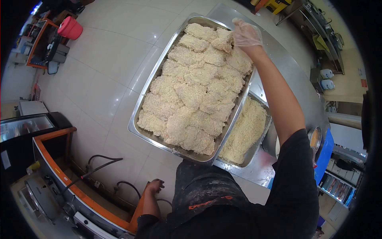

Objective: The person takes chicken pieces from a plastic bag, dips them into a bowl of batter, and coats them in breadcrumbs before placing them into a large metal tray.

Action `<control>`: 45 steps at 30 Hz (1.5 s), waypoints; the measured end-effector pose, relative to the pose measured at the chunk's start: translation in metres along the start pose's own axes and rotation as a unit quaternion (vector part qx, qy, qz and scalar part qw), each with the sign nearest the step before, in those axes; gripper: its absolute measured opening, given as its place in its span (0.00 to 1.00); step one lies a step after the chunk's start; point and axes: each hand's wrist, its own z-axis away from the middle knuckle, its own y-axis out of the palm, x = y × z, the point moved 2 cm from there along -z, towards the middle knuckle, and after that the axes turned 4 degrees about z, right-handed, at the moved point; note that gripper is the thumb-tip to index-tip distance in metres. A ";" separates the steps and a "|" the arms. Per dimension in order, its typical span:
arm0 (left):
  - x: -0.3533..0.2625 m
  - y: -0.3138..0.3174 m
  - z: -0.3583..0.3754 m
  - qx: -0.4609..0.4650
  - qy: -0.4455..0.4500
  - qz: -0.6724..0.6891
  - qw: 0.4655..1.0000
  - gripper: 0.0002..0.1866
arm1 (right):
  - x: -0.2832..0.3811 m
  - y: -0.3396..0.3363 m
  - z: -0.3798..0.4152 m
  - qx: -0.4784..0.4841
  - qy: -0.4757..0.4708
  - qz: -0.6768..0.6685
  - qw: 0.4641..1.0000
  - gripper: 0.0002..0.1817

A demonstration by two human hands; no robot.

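A large metal tray (140, 104) holds several rows of overlapping, crumb-coated pieces (191, 93). My right hand (246, 34), in a clear plastic glove, is at the tray's far right corner, beside the coated piece there; its fingers are bent, and whether they pinch anything is too small to tell. Down at the left of my apron (211, 195) hangs my bare left hand (155, 185), fingers loosely curled and apart, holding nothing. A second metal tray of pale crumbs (246, 133) sits at the right, partly beneath the large tray's edge.
Both trays are on a steel table (286, 65). On its right are a bowl (315, 137) and a blue surface (324, 155). An orange-edged counter (81, 189) with black hoses stands at the lower left. A red bucket (70, 28) is on the far left.
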 end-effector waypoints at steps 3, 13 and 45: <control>-0.002 0.002 0.003 -0.021 -0.013 -0.010 1.000 0.19 | 0.019 0.029 0.010 0.011 -0.080 0.150 0.985 0.24; 0.057 0.017 -0.014 0.007 -0.097 0.002 0.995 0.22 | 0.016 0.107 0.008 -0.097 -0.034 0.074 0.992 0.39; -0.056 0.179 0.033 -0.054 0.046 -0.238 0.969 0.24 | -0.440 -0.185 0.632 0.145 0.164 -0.002 0.976 0.14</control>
